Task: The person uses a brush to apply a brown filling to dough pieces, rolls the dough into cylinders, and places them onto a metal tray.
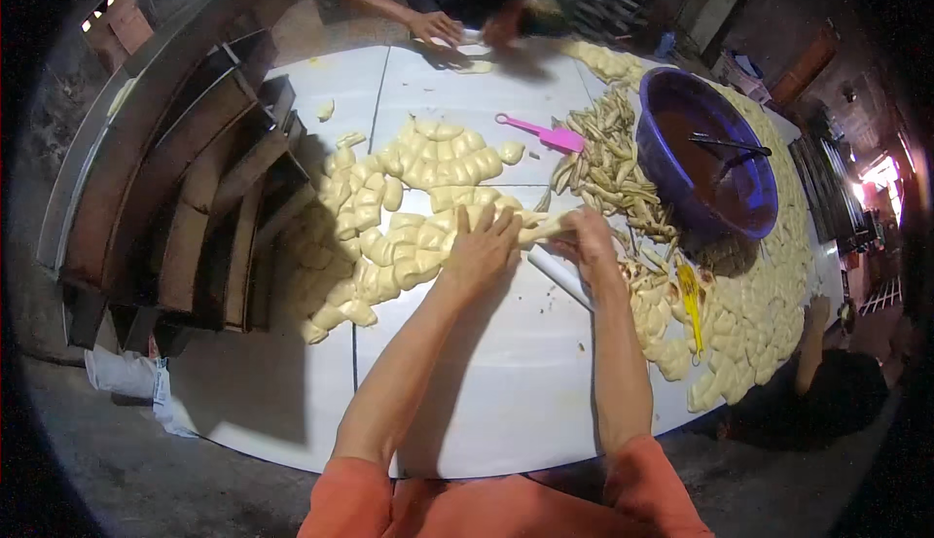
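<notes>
My left hand [484, 243] lies with fingers spread on a group of pale dough pieces [428, 149] in the middle of the white table [467, 363]. My right hand [580, 236] is closed on a stretched strip of dough [537, 230], which reaches toward my left fingertips. A white rolling pin [553, 273] lies just below the strip, its right end partly hidden by my right arm. A heap of thin dough strips [603, 163] is to the right, with a pink scoop [559, 137] on its edge and a yellow utensil [691, 304] lower down.
A purple tub [749, 207] of brown filling with dark utensils stands right, amid more dough pieces [739, 343]. Stacked metal trays [185, 227] fill the left. A co-worker's hands [438, 30] work at the far edge; another person [832, 373] is at the right edge.
</notes>
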Demonstrator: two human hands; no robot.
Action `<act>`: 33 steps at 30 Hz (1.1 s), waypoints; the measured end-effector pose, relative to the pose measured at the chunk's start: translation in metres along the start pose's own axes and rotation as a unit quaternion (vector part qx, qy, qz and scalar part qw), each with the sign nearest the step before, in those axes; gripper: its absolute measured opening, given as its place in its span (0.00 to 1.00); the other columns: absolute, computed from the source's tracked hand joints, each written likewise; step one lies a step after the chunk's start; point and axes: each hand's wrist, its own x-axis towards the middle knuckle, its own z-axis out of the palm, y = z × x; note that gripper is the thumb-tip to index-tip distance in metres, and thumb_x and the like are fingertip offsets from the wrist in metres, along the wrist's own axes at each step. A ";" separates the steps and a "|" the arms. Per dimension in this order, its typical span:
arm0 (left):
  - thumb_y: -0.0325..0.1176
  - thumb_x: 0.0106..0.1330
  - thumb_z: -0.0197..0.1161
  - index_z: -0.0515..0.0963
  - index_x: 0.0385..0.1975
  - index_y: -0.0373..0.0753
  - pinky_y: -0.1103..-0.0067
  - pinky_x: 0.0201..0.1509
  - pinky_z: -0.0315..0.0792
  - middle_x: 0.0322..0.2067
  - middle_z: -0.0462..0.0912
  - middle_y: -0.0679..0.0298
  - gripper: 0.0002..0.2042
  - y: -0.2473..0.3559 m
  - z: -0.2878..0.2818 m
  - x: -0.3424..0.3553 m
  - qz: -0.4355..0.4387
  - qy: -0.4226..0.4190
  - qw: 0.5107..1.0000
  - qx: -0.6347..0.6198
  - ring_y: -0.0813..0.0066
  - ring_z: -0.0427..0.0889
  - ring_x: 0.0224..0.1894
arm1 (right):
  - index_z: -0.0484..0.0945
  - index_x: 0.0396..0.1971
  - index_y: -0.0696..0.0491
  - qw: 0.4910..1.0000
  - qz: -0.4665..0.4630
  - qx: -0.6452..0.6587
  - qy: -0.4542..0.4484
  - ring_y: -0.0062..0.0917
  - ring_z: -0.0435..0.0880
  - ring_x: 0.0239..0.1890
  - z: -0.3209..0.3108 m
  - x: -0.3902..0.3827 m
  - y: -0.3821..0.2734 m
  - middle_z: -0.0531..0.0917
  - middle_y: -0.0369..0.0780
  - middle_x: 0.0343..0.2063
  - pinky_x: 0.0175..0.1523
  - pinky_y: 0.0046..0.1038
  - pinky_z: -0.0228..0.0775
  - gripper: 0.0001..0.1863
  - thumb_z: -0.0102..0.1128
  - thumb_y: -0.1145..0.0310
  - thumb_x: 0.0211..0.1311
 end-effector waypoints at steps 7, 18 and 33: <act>0.39 0.78 0.51 0.63 0.73 0.38 0.36 0.76 0.45 0.75 0.63 0.55 0.26 0.025 -0.014 0.005 -0.051 -0.008 0.998 -0.037 0.52 0.56 0.79 | 0.77 0.44 0.53 0.978 -0.098 0.179 0.036 0.24 0.83 0.37 -0.034 -0.042 -0.012 0.83 0.38 0.37 0.37 0.28 0.80 0.11 0.60 0.72 0.61; 0.45 0.72 0.59 0.69 0.70 0.47 0.33 0.72 0.50 0.74 0.65 0.63 0.27 0.009 0.000 0.002 -0.054 0.014 0.998 -0.015 0.58 0.59 0.77 | 0.64 0.31 0.48 0.991 -0.106 0.061 -0.059 0.14 0.65 0.13 -0.023 -0.186 -0.030 0.72 0.32 0.18 0.18 0.17 0.57 0.15 0.65 0.69 0.51; 0.32 0.64 0.70 0.76 0.63 0.31 0.72 0.58 0.77 0.54 0.83 0.51 0.27 0.071 -0.076 -0.153 -0.210 -0.150 0.578 -0.774 0.64 0.82 0.55 | 0.70 0.53 0.52 0.982 0.053 0.015 -0.179 0.20 0.83 0.34 0.000 -0.208 0.044 0.83 0.39 0.37 0.31 0.21 0.77 0.15 0.63 0.73 0.70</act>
